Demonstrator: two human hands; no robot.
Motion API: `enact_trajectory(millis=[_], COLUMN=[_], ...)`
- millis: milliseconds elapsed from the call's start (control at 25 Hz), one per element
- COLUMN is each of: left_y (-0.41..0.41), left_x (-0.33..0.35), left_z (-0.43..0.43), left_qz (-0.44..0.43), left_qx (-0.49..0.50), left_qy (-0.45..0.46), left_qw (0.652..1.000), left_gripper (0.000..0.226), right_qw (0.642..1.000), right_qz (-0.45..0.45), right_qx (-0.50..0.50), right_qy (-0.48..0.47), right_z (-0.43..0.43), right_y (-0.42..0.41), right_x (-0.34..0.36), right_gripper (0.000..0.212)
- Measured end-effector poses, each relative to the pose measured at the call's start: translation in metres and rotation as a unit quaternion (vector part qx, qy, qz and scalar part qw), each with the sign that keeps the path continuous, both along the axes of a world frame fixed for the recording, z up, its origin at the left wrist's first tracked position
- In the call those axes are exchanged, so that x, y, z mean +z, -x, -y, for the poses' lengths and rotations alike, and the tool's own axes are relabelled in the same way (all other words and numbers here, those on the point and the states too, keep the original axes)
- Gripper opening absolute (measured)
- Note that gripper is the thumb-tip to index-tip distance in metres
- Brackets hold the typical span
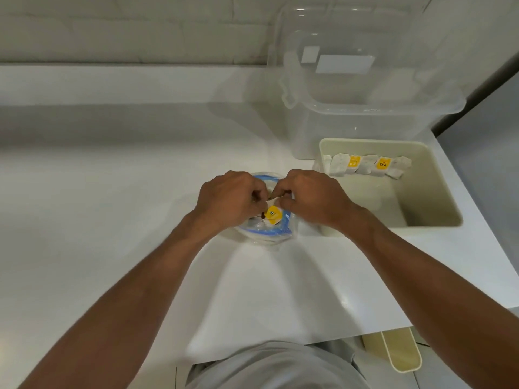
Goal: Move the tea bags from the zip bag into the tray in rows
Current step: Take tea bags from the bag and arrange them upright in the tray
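Observation:
A clear zip bag [269,234] with a blue zip rim stands open on the white counter, under both hands. My left hand [229,199] and my right hand [311,197] meet over its mouth, fingers curled, pinching a tea bag [273,214] with a yellow tag between them. The cream tray [432,209] sits to the right. One row of several tea bags [365,165] with yellow tags lies along its far wall. The bag's contents are mostly hidden by my hands.
A large clear plastic box [365,94] with a lid stands behind the tray against the wall. The white counter [112,206] stretches to the left. A cream container [398,349] sits below the counter's front edge at the lower right.

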State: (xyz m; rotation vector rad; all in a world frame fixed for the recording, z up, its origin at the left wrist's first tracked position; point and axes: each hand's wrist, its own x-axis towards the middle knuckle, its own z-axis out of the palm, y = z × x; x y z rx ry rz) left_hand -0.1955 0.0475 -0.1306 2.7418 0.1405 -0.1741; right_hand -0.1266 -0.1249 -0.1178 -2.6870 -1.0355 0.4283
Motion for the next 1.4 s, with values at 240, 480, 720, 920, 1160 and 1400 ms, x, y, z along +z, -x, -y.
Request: enact_trajectory(millis=[240, 480, 720, 920, 1160, 1400], left_y=[-0.005, -0.005, -0.004, -0.006, -0.005, -0.009], left_x=[0.017, 0.022, 0.021, 0.028, 0.033, 0.039], left_z=[-0.022, -0.02, -0.027, -0.03, -0.025, -0.032], left_qz=[0.057, -0.007, 0.031, 0.019, 0.021, -0.007], left_qx=[0.034, 0.004, 0.044, 0.038, 0.075, 0.026], left_qy=[0.232, 0.253, 0.285, 0.296, 0.299, 0.294], left_qw=[0.97, 0.968, 0.957, 0.954, 0.951, 0.955], left_gripper=[0.003, 0.01, 0.012, 0.013, 0.019, 0.042], right_qw=[0.96, 0.929, 0.901, 0.865, 0.894, 0.913], right_qz=[-0.153, -0.218, -0.25, -0.293, -0.274, -0.254], right_qx=[-0.147, -0.196, -0.225, -0.242, -0.219, -0.182], right_qy=[-0.185, -0.226, -0.273, -0.327, -0.278, -0.261], right_z=[0.004, 0.004, 0.01, 0.008, 0.011, 0.01], right_y=[-0.005, -0.002, -0.002, 0.004, 0.0, 0.002], right_x=[0.008, 0.005, 0.017, 0.019, 0.019, 0.026], right_gripper=[0.017, 0.017, 0.01, 0.024, 0.028, 0.034])
